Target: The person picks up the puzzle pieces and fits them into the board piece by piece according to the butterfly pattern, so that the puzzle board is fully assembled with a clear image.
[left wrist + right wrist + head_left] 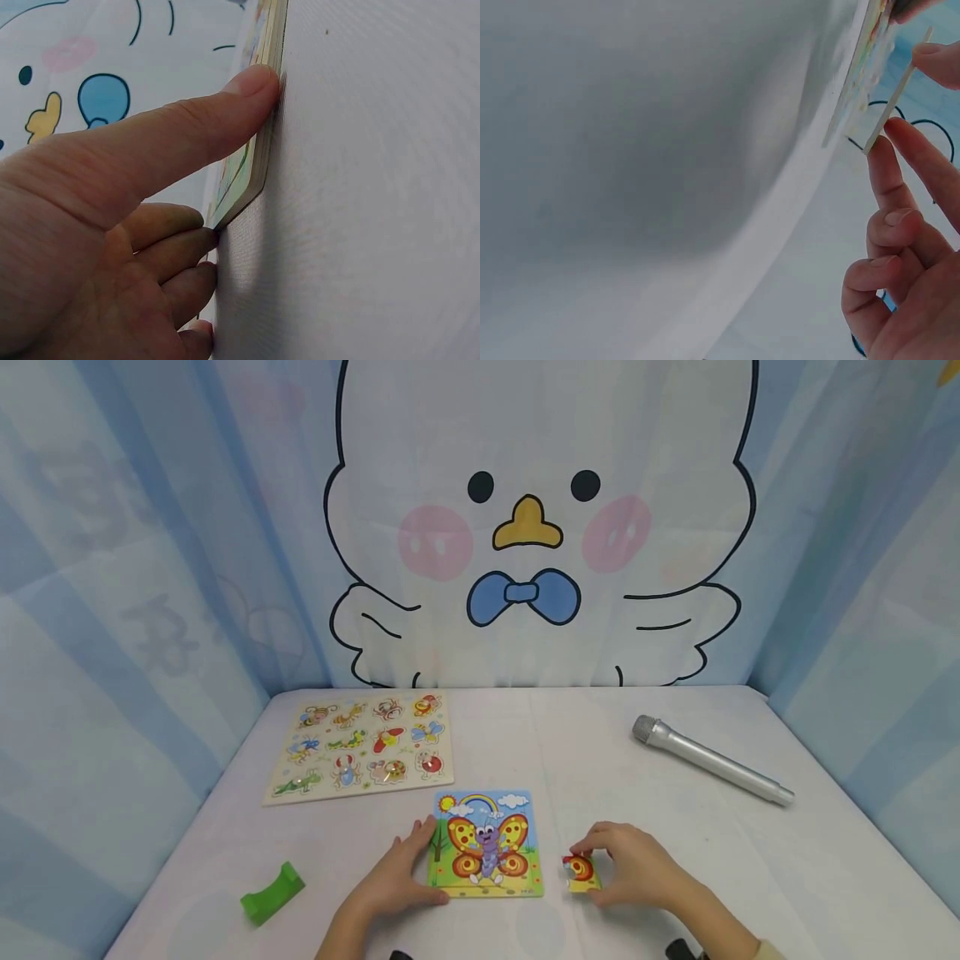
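Observation:
A square butterfly jigsaw puzzle (487,839) lies flat on the table before me. My left hand (390,878) touches its lower left corner, thumb at the bottom edge, other fingers along the left side. The left wrist view shows the thumb nearly straight against the board's layered edge (259,161). To the right of the puzzle, my right hand (633,864) pinches a small puzzle piece (580,872) printed with an orange swirl and a yellow strip. Seen edge-on in the right wrist view, that thin piece (896,105) sits between thumb and fingertips, its ring and little fingers curled in.
Behind and left lies a wooden insect peg puzzle board (367,746). A green curved block (273,894) rests at the front left. On the right side is a silver microphone (712,762). Printed curtains (540,643) stand along the table's back and sides.

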{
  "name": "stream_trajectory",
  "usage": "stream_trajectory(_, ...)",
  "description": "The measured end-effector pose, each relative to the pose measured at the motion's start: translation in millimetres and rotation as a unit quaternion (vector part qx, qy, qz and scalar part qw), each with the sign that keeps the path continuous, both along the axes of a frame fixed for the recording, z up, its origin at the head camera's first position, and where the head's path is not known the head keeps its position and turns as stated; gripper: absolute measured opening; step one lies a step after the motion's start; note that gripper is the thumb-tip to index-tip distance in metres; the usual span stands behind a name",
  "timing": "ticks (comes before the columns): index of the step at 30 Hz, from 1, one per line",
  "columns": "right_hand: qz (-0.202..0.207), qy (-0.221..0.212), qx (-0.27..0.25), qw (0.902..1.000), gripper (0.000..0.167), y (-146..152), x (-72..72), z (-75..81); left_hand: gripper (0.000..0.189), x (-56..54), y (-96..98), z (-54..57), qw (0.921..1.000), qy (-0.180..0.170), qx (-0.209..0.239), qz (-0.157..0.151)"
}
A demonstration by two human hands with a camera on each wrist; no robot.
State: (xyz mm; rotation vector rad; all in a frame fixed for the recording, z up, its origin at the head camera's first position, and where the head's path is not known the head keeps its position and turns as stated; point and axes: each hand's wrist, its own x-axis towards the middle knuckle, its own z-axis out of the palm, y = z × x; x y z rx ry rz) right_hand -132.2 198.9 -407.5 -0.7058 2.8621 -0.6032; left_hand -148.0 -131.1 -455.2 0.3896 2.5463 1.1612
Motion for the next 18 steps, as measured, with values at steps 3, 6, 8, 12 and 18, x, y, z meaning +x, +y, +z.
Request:
stream_trajectory(3, 0.004, 0.002, 0.002, 1.0000, 0.041, -12.4, -4.3, -0.8, 0.105, -0.5, -0.2, -0.3, 1.0000, -0.001, 0.000, -0.001)
stream_trajectory(6, 0.008, 0.000, 0.002, 1.0000, 0.041, -23.8, -9.3, -2.3, 0.105, -0.7, 0.1, -0.3, 1.0000, -0.003, -0.001, 0.000)
stream_trajectory(8, 0.013, -0.004, 0.003, 0.9999, 0.041, -30.4, -13.1, -3.4, 0.105, -1.0, 0.4, -0.5, 1.0000, -0.003, -0.001, 0.000)
stream_trajectory(12, 0.027, -0.010, 0.006, 0.9996, 0.040, -43.1, -19.1, -3.4, 0.104, -1.4, 0.6, 0.0, 1.0000, -0.002, 0.001, -0.001)
stream_trajectory(18, 0.040, -0.018, 0.027, 0.9987, 0.042, -62.2, -25.4, -5.6, 0.104, -1.1, 0.4, 1.0, 1.0000, -0.004, -0.001, 0.001)
